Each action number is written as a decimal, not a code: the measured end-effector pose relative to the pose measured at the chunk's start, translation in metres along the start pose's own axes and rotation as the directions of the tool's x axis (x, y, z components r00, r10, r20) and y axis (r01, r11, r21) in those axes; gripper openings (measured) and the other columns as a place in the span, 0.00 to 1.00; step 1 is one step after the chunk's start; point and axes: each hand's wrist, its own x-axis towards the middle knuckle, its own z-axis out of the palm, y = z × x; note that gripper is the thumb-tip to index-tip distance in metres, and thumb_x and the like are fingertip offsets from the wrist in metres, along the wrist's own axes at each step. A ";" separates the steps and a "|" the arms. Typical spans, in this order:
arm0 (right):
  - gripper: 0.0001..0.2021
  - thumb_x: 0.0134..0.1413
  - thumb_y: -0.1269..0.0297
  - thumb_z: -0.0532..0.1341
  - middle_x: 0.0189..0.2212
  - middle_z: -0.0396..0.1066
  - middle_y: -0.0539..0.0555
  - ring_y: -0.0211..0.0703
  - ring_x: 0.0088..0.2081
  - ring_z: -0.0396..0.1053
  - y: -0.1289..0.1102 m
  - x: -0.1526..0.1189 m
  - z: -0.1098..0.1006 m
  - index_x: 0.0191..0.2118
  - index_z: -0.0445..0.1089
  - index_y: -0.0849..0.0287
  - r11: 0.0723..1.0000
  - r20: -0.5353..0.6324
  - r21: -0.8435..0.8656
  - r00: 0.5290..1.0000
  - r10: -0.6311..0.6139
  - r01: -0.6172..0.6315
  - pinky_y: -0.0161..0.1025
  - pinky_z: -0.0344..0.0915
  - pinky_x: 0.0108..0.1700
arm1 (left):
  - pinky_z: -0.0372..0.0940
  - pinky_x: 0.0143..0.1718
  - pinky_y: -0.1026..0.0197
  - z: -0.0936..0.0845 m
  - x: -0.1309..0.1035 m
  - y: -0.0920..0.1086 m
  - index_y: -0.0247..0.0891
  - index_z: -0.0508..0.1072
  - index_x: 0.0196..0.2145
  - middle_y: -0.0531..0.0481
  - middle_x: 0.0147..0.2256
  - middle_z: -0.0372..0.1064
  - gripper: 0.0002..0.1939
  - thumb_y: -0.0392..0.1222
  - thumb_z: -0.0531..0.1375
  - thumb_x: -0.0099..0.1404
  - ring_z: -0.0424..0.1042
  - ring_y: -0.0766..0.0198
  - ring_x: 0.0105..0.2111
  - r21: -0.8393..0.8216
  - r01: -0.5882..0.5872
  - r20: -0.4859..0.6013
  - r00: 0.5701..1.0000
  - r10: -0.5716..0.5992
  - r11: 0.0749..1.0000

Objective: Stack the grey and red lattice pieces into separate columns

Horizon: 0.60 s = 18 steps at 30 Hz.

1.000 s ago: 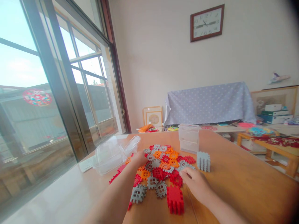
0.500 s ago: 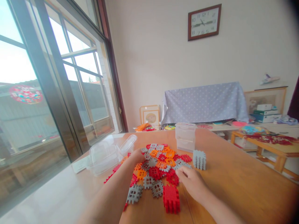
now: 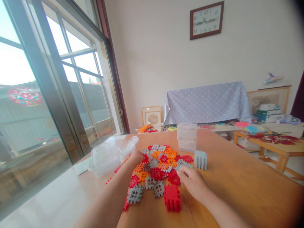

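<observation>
A spread-out pile of red, orange and grey interlocking plastic tiles (image 3: 156,173) lies on the wooden table, many with window-like holes. At the pile's far left side, my left hand (image 3: 137,157) is closed with a red tile (image 3: 144,158) at its fingertips. My right hand (image 3: 191,178) rests at the pile's right side, its fingers curled; what they hold, if anything, is hidden. Just in front of it stands a red block of stacked tiles (image 3: 172,198). Beyond it is a grey block of stacked tiles (image 3: 200,160).
Clear plastic containers (image 3: 104,160) lie at the left, by the window. A translucent box (image 3: 187,138) stands behind the pile. A low wooden table (image 3: 282,150) with a red cloth is off to the right. A clock (image 3: 206,20) hangs on the wall.
My left hand has drawn back slightly to the left, and a red tile now shows at its fingertips. My right hand stays almost in place. The view has shifted a little.
</observation>
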 end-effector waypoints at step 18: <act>0.20 0.59 0.53 0.60 0.39 0.75 0.53 0.46 0.41 0.72 -0.038 -0.011 -0.020 0.54 0.70 0.54 0.974 -0.019 0.197 0.993 -0.112 0.114 0.40 0.66 0.44 | 0.55 0.27 0.66 -0.005 -0.140 0.039 0.36 0.73 0.35 0.53 0.27 0.67 0.16 0.48 0.67 0.52 0.62 0.71 0.24 -0.799 -0.090 0.103 0.954 0.282 0.595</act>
